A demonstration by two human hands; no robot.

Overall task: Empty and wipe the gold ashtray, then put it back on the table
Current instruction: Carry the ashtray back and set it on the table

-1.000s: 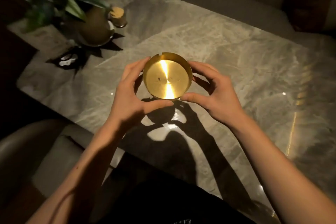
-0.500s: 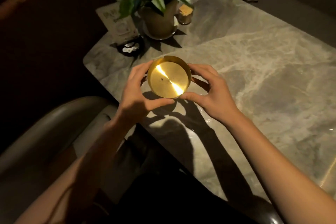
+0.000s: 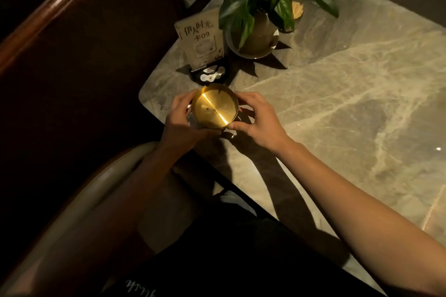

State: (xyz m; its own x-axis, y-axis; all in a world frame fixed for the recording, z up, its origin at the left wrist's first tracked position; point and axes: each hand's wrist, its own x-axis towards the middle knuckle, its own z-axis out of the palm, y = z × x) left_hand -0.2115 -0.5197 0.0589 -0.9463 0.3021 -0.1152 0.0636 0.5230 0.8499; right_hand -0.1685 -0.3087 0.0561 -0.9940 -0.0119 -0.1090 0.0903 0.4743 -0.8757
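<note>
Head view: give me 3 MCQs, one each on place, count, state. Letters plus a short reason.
1. Where is the gold ashtray?
A. Near the table's corner, in front of the table sign
B. On the chair seat
C. Behind the potted plant

2. How many hands touch the ashtray?
A. None
B. One
C. Two

3. What state is the ashtray's inside in?
A. Heaped with butts
B. Nearly bare, shiny, with a few small specks
C. Covered by a lid

Answers:
1 A, it sits by the corner of the marble table, just before the table sign, with the potted plant farther back.
2 C, the left hand and right hand both grip its sides.
3 B, the base reflects a bright streak and shows only tiny marks.
</note>
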